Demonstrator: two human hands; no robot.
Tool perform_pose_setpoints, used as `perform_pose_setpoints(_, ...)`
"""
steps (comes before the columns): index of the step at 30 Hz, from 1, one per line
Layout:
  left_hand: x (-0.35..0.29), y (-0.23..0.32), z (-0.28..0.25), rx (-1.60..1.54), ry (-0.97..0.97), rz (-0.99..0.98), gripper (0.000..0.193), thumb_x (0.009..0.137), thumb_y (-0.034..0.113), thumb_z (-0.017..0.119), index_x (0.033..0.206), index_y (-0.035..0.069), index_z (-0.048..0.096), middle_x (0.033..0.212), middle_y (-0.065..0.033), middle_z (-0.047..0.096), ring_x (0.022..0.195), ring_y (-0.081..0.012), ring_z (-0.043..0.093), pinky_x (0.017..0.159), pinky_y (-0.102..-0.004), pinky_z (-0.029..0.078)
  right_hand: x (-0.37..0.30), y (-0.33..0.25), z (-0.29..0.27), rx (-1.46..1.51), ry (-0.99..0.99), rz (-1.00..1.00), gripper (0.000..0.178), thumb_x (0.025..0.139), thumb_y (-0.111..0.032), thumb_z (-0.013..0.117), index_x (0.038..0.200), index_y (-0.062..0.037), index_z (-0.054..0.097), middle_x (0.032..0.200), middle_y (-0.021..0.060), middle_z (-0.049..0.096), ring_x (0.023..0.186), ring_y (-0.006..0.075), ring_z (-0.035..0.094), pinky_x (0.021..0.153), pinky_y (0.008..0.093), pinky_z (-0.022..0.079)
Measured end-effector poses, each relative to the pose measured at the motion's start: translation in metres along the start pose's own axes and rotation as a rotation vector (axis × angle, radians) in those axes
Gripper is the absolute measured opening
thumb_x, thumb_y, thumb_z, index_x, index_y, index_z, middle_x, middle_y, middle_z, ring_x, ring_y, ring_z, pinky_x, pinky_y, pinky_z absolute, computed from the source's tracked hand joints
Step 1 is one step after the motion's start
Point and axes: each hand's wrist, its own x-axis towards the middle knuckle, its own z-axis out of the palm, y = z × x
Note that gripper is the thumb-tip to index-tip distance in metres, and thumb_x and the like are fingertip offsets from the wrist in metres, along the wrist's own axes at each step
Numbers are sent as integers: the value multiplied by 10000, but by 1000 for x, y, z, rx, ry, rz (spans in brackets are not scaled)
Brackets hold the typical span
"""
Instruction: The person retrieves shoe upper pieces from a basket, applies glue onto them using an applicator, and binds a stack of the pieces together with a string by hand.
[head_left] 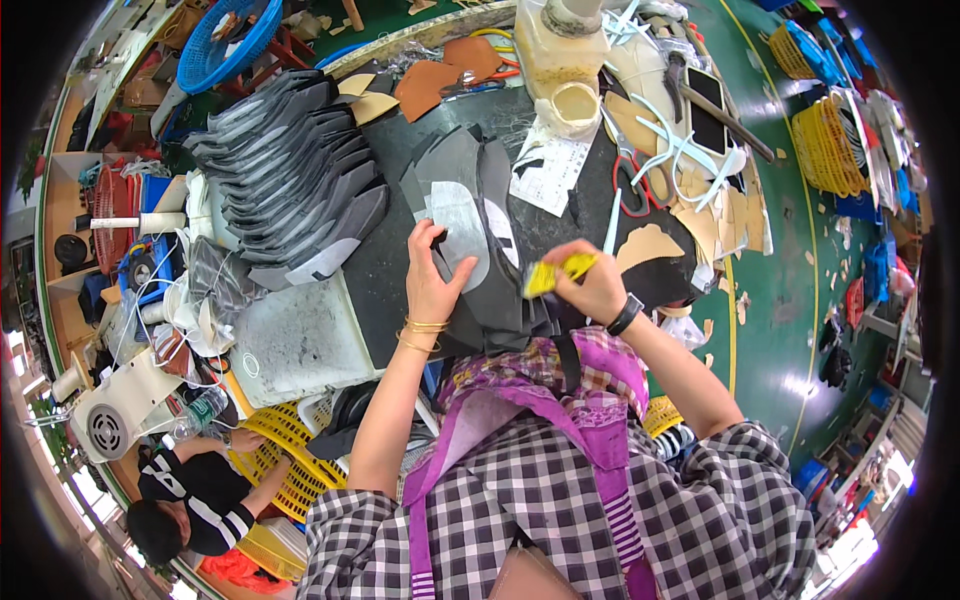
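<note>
Dk stack [290, 175] on L of table [385, 300], then tub [560, 68], scissors [624, 158] & hammer [735, 127] to R. L hand [432, 285] half open, touching grey piece [458, 215] mid-table; R hand [598, 290] closed round yellow tool [543, 280], just R of it.

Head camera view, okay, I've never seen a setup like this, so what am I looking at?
There's no machine here: a person works with two bare hands. A camera on their head looks down, and its wide lens bends straight edges. The left hand touches a pale piece lying on dark pieces. The right hand holds a yellow thing, too blurred to name. Around them on the dark table are a stack of grey pieces to the left, and scissors and a phone to the right.
</note>
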Motion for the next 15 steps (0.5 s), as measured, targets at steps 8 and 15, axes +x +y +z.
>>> perform_pose_setpoints(8,15,-2,-8,-402,32,-265,391,924,348,488,1125,18,545,1080,-103,575,1006,-214,531,910,-318,385,-23,7,1,-289,-23,-426,192,686,-48,643,856,-65,554,788,103,628,680,274,638,597,337,518)
perform_pose_setpoints(15,97,-13,-22,-402,-129,-583,628,772,100,697,1295,-54,388,996,-105,628,770,-112,573,629,-242,441,5,-42,49,-381,-8,-635,234,723,-135,671,833,-55,481,748,113,558,605,296,577,516,370,476)
